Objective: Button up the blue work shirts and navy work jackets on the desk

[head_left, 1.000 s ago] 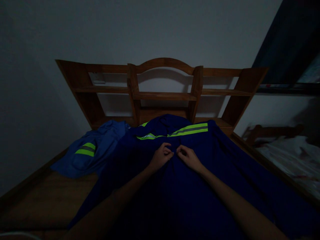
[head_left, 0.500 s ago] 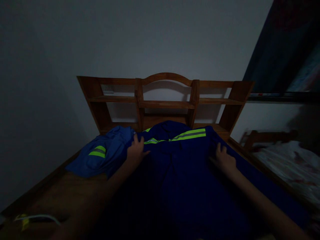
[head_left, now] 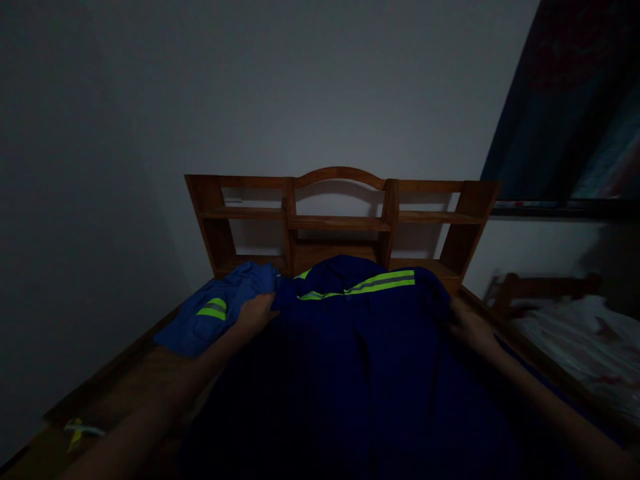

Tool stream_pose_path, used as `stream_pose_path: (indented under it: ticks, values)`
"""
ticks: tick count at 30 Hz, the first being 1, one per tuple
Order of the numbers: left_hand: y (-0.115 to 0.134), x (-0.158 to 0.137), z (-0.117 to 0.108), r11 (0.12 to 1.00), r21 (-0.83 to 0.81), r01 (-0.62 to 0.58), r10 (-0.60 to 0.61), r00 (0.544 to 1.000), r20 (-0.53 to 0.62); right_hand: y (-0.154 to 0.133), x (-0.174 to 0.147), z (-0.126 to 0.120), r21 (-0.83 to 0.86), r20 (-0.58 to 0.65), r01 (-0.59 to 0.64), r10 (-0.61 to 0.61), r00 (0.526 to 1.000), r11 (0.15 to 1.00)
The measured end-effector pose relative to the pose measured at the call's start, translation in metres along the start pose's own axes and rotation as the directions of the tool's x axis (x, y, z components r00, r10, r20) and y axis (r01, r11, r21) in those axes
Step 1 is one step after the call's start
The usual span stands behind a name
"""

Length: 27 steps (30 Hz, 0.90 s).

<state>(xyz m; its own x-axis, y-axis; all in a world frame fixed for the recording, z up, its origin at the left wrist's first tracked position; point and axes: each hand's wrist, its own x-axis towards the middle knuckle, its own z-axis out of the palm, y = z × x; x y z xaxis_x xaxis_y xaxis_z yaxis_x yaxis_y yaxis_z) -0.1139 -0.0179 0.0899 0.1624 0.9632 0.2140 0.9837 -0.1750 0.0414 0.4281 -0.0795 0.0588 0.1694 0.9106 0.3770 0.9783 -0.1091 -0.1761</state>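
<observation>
A dark blue work jacket (head_left: pixel 395 347) with a yellow-green and grey reflective band lies spread out before me, its far end toward the wooden headboard. At its left edge my left hand (head_left: pixel 257 311) is closed on the cloth. My right hand (head_left: pixel 473 328) holds the jacket's right edge, its fingertips partly lost in shadow and blur. Just beyond my left hand a lighter blue garment (head_left: pixel 200 327) with a similar reflective patch lies crumpled. The jacket's near part is too dark to make out.
The wooden headboard (head_left: pixel 340 223) with open shelves stands against the pale wall. A yellow and white strip (head_left: pixel 77 430) lies at the lower left on the wooden bed surface (head_left: pixel 133 383). To the right are white plastic-like sheeting (head_left: pixel 585 340) and a dark curtain (head_left: pixel 550 113).
Both hands have moved outward, from open above the jacket to closed on its side edges. The jacket's near part has shifted and bunched. The view has tilted slightly up.
</observation>
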Motion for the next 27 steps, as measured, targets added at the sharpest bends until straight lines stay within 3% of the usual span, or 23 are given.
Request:
stream_pose_path:
  ticks: [5,9,12,15,17,18,20,22,24,27]
  values:
    - [0.005,0.037,-0.027,0.997,0.064,0.034,-0.017,0.970,-0.242,-0.018,0.056,-0.023,-0.111,-0.165,-0.005,-0.013,0.986,0.994]
    - [0.022,0.061,-0.013,0.986,0.099,0.132,-0.102,0.959,-0.266,-0.047,0.087,-0.006,-0.171,-0.199,-0.076,0.041,0.979,0.982]
    - [0.037,0.066,0.003,0.971,0.088,0.224,-0.197,0.950,-0.243,-0.062,0.085,0.018,-0.172,-0.125,-0.091,0.070,0.990,0.981]
    - [0.062,0.053,0.009,0.967,0.080,0.241,-0.202,0.920,-0.335,-0.075,0.064,0.033,-0.196,-0.200,-0.084,0.045,0.979,0.977]
    - [0.086,0.036,0.007,0.989,0.070,0.134,-0.092,0.902,-0.421,-0.086,0.044,0.031,-0.216,-0.312,-0.047,-0.024,0.950,0.975]
    - [0.098,0.026,0.007,0.998,0.052,0.019,0.005,0.908,-0.419,-0.094,0.036,0.027,-0.214,-0.344,0.004,-0.079,0.936,0.977]
    - [0.122,0.010,0.010,0.955,-0.067,-0.289,0.263,0.928,-0.264,-0.111,0.023,0.015,-0.146,-0.307,0.180,-0.217,0.927,0.973]
    - [0.140,0.002,0.021,0.823,-0.286,-0.491,0.499,0.865,-0.050,-0.128,0.019,0.005,0.030,-0.185,0.389,-0.378,0.907,0.921]
    - [0.149,0.006,0.037,0.726,-0.455,-0.516,0.599,0.799,0.050,-0.143,0.021,0.004,0.270,-0.053,0.532,-0.540,0.840,0.802]
    - [0.150,0.028,0.063,0.662,-0.595,-0.456,0.589,0.808,0.037,-0.154,0.031,0.022,0.537,0.092,0.547,-0.689,0.718,0.642]
